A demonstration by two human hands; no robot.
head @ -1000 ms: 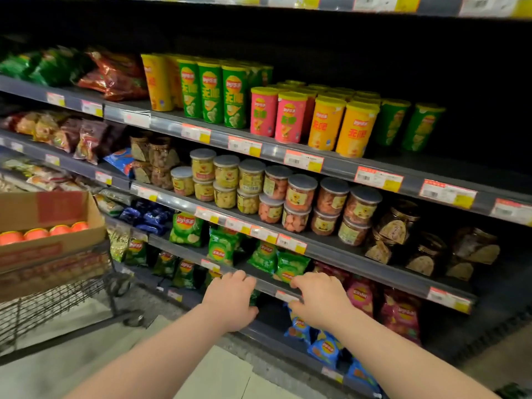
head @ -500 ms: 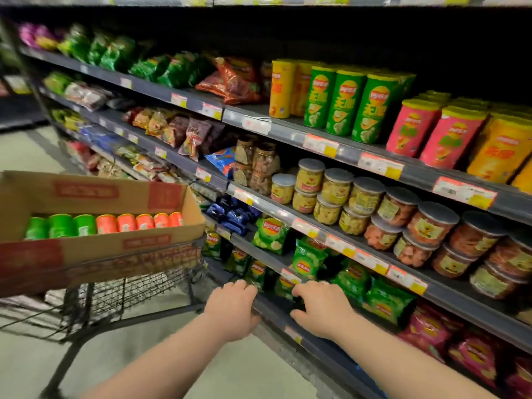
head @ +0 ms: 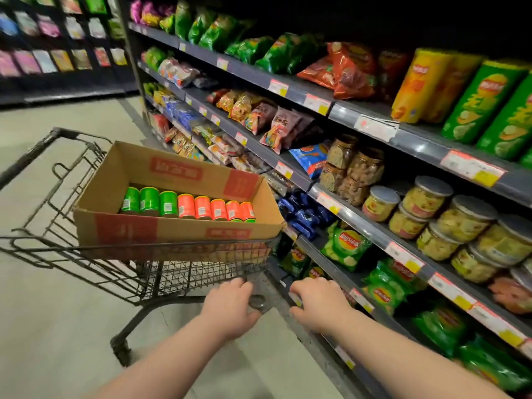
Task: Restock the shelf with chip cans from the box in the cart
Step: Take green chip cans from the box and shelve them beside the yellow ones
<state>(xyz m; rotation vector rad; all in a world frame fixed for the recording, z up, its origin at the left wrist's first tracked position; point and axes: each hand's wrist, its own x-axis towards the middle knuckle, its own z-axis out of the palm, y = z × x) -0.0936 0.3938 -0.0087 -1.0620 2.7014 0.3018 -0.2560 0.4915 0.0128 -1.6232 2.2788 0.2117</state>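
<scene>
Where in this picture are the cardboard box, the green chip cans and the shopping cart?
cardboard box [head: 184, 228], head view, on its near front wall
green chip cans [head: 149, 200], head view, on the middle can's side
shopping cart [head: 184, 272], head view, on its wire mesh side

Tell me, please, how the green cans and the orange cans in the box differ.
Green cans number three; orange cans number five. Green cans fill the row's left end; orange cans fill its right end. Both sit side by side in one row in the box.
</scene>
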